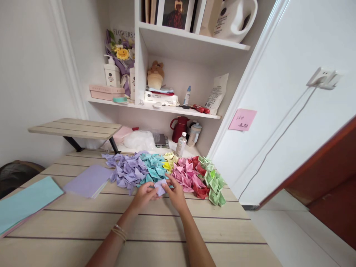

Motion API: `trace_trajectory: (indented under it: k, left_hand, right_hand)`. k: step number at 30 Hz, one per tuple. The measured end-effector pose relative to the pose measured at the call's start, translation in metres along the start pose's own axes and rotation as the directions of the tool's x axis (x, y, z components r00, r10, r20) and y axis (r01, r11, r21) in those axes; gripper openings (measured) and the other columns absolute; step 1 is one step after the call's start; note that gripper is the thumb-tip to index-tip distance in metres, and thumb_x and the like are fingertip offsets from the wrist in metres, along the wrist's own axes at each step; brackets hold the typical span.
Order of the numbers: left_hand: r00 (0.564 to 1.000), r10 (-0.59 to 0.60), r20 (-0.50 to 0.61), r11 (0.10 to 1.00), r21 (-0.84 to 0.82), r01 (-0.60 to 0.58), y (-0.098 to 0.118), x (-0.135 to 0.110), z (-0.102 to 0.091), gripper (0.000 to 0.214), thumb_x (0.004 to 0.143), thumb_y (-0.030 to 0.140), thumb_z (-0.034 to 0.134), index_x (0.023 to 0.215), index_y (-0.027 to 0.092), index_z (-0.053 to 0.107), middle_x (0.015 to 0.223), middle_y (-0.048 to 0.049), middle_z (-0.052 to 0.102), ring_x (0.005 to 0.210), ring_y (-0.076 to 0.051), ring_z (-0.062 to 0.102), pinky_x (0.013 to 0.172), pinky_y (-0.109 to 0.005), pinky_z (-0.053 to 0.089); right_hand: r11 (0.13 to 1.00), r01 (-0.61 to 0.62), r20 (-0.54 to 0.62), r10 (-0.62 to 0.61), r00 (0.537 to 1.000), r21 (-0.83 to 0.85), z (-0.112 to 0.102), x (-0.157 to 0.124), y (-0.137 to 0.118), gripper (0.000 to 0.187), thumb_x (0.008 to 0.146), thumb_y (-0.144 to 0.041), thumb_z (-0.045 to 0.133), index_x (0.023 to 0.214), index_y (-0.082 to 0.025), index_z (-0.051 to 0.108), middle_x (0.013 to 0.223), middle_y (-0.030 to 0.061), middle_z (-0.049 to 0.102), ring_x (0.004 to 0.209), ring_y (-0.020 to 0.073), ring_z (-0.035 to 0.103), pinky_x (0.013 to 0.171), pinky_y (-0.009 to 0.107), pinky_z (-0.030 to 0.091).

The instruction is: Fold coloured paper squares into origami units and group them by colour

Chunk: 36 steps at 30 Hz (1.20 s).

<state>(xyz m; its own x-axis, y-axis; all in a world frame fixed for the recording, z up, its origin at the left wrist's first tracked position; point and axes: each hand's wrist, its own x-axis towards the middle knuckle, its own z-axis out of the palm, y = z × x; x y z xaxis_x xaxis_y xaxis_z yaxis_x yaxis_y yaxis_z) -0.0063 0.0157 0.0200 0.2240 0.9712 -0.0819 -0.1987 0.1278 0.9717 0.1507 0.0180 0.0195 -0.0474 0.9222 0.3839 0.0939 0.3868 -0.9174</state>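
Observation:
Both my hands meet over the wooden table point(83, 222), pinching a small folded lilac paper piece point(160, 187). My left hand point(144, 195) grips its left side with curled fingers. On the piece's right side is my right hand point(175, 193), fingers closed on it. Just behind lie heaps of folded paper pieces: purple point(125, 168), teal point(152, 167), yellow point(168, 160), pink point(185, 174), red point(198, 185) and green point(214, 181).
A stack of lilac sheets point(89, 181) and a stack of teal sheets point(26, 202) lie at the left. A small raised shelf board point(75, 128), a red kettle point(180, 128), a bottle point(180, 145) and cluttered wall shelves point(155, 107) stand behind. A white door point(278, 111) is right.

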Motion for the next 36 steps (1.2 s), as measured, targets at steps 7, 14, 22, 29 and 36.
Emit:
trace_trajectory:
  k: [7,14,22,29,36]
  left_hand:
    - [0.992,0.118,-0.043,0.966,-0.226,-0.124,0.001,0.0,0.005,0.031,0.06,0.036,0.07,0.074,0.019,0.047,0.072,-0.0031,0.069,0.074,-0.021,0.067,0.07,-0.035,0.051]
    - [0.97,0.201,-0.141,0.98,0.03,-0.198,0.001,0.001,0.004,0.033,0.059,0.038,0.07,0.08,0.016,0.056,0.059,0.0035,0.058,0.049,-0.011,0.056,0.049,-0.022,0.045]
    - [0.709,0.696,-0.11,0.66,0.487,-0.572,0.007,-0.006,-0.013,0.027,0.068,0.024,0.066,0.094,0.019,0.059,0.073,0.0006,0.054,0.068,-0.014,0.055,0.062,-0.024,0.047]
    - [0.584,0.802,0.13,0.394,0.619,-0.679,0.015,-0.007,-0.02,0.019,0.074,0.019,0.059,0.091,0.021,0.067,0.089,-0.0058,0.059,0.079,-0.018,0.059,0.071,-0.03,0.048]
    - [0.676,0.725,0.132,0.492,0.586,-0.643,0.018,-0.008,-0.018,0.011,0.071,0.023,0.062,0.081,0.021,0.067,0.08,-0.005,0.067,0.077,-0.019,0.061,0.072,-0.031,0.048]
  right_hand:
    - [0.996,-0.042,-0.056,0.046,0.997,0.079,0.01,-0.001,0.007,0.029,0.066,-0.036,0.067,0.086,-0.015,0.065,0.076,0.0037,0.06,0.062,0.0128,0.053,0.058,0.025,0.045]
    - [0.993,0.053,-0.157,-0.069,0.985,-0.105,0.016,-0.005,0.001,0.025,0.075,-0.038,0.058,0.068,-0.015,0.063,0.054,-0.0016,0.052,0.048,0.0106,0.047,0.045,0.02,0.037]
    - [0.882,0.275,-0.049,-0.317,0.947,-0.382,0.002,-0.01,0.002,0.021,0.083,-0.029,0.049,0.094,-0.021,0.065,0.084,0.0055,0.07,0.072,0.0181,0.065,0.066,0.026,0.05]
    - [0.827,0.382,0.021,-0.41,0.912,-0.412,-0.001,-0.01,0.0,0.023,0.083,-0.021,0.049,0.101,-0.022,0.064,0.088,0.0056,0.07,0.081,0.0188,0.065,0.074,0.029,0.051]
    - [0.907,0.309,-0.069,-0.341,0.937,-0.288,-0.005,-0.005,0.0,0.019,0.08,-0.022,0.053,0.094,-0.023,0.067,0.085,0.0044,0.07,0.077,0.0191,0.065,0.068,0.029,0.052]
